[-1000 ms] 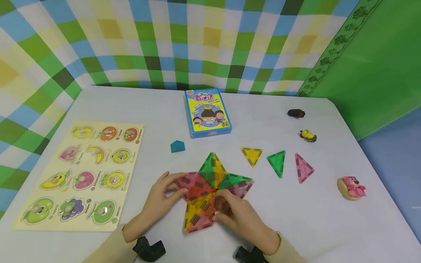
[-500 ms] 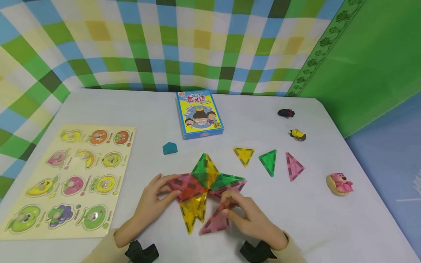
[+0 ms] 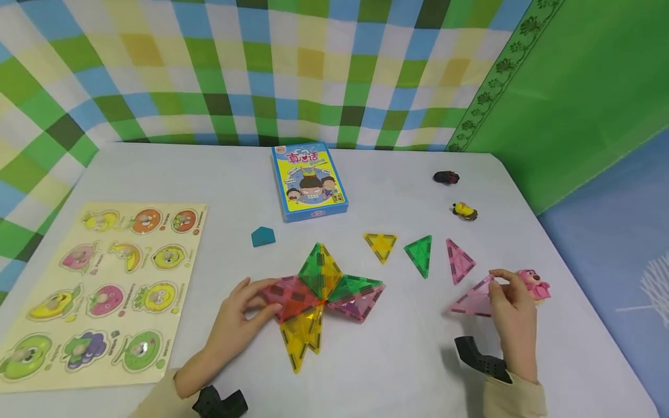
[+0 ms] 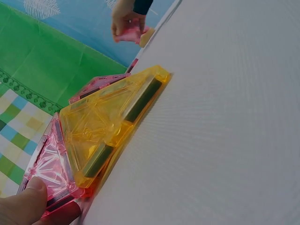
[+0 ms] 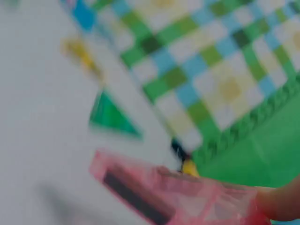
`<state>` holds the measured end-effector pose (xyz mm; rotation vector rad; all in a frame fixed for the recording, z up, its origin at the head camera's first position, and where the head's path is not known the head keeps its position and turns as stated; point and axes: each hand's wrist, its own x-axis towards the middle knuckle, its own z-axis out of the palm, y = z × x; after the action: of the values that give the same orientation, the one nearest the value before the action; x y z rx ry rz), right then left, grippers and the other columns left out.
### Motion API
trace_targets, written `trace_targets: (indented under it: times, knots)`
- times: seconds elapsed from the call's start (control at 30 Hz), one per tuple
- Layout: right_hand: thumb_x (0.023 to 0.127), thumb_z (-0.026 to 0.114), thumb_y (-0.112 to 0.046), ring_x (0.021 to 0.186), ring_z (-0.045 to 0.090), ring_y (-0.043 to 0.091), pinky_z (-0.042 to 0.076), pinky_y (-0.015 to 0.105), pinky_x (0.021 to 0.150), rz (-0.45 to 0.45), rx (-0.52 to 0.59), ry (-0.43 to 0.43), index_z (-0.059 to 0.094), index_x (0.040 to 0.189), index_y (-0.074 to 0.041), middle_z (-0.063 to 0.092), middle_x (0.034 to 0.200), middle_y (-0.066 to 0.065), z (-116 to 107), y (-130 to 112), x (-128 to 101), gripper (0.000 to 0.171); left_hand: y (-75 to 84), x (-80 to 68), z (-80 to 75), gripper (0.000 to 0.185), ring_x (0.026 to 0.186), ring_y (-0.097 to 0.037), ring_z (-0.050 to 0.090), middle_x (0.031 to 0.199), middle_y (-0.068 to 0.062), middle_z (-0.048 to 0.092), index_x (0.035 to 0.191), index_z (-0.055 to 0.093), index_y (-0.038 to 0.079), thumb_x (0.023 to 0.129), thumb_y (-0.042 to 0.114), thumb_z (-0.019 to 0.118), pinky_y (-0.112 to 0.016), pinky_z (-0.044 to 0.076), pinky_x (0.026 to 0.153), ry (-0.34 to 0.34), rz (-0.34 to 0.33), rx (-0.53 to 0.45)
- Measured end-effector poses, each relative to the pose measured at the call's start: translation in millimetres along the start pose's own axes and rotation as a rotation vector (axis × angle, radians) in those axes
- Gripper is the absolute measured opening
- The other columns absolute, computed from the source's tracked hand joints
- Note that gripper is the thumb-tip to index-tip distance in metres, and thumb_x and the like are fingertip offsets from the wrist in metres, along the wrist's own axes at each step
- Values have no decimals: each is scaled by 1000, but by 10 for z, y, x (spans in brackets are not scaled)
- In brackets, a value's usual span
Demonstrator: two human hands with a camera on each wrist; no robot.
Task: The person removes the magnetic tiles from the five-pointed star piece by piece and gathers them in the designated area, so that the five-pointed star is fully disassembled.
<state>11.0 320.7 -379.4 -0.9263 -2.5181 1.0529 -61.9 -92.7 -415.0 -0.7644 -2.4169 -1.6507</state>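
Note:
My left hand [image 3: 237, 319] pinches the left point of a star-like shape made of see-through magnetic tiles; in the left wrist view its thumb lies on that pink tile [image 4: 49, 164]. Green and yellow tiles [image 3: 320, 273] form the top point, green over pink [image 3: 358, 302] the right one. A yellow part [image 3: 300, 337] points down. Off to the right, my right hand [image 3: 514, 325] pinches a pink triangular magnetic tile [image 3: 473, 299], raised above the table with a shadow below. Behind that hand is a pink bear figure [image 3: 535, 284], partly covered by it.
Loose yellow [image 3: 381, 247], green [image 3: 419, 255] and pink triangle tiles [image 3: 460, 261] lie in a row. A fruit puzzle board [image 3: 172, 325] is at the left, a card box [image 3: 310, 183] at the back. Nearby are a teal piece [image 3: 263, 237] and two small figures, one black [image 3: 446, 177], one yellow [image 3: 464, 211].
My right hand has pulled the pink triangle tile off the star's lower point and carried it right, up to the bear figure. My left hand keeps its grip on the left point.

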Motion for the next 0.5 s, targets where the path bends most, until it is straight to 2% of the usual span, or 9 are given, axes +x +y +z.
trace_targets:
  times: [0.07,0.1,0.17,0.27,0.33,0.4,0.5]
  knots:
    - [95,39,-28,66,45,23,38,34,44,3,-111,31,52,119,-11,53,85,11,2,40,27,33,-65,-12,7,44,78,-17,66,69,4,67,113,58,4,72,-3,72,-54,20,101,-3,-3,-12]
    - [94,40,-25,65,46,26,37,35,45,-25,-164,43,53,118,-8,53,85,14,5,52,30,33,-93,-18,12,44,79,-16,66,71,5,67,114,59,6,72,-1,72,-52,19,101,-8,-5,-17]
    - [93,42,-19,72,47,37,39,43,56,-71,-250,43,53,118,-1,52,90,23,6,58,24,33,-135,-26,25,43,79,-13,66,73,7,67,115,58,8,74,2,72,-51,18,102,-18,-12,-24]
    - [91,45,-17,99,41,49,31,58,79,-96,-294,0,50,121,5,47,108,30,15,42,23,37,-167,-32,39,43,78,-11,65,73,8,67,116,58,10,75,6,72,-50,18,103,-25,-17,-21]
    - [91,47,-18,112,30,52,21,64,87,-123,-262,-12,49,122,5,42,118,32,45,15,23,38,-174,-32,39,43,78,-10,65,72,9,66,115,59,10,75,7,73,-50,18,103,-22,-17,-13]
    - [91,50,-15,113,32,48,22,62,90,-192,-192,10,50,121,5,44,118,30,112,-29,5,36,-173,-30,32,43,78,-10,65,71,9,66,115,59,10,75,7,73,-49,18,103,-18,-16,-8]
    - [87,56,-6,98,47,33,36,42,84,-395,-57,67,56,116,2,54,106,23,292,-130,-69,30,-169,-35,14,42,77,-10,65,70,8,66,114,59,8,75,6,73,-50,19,103,-15,-7,-2]
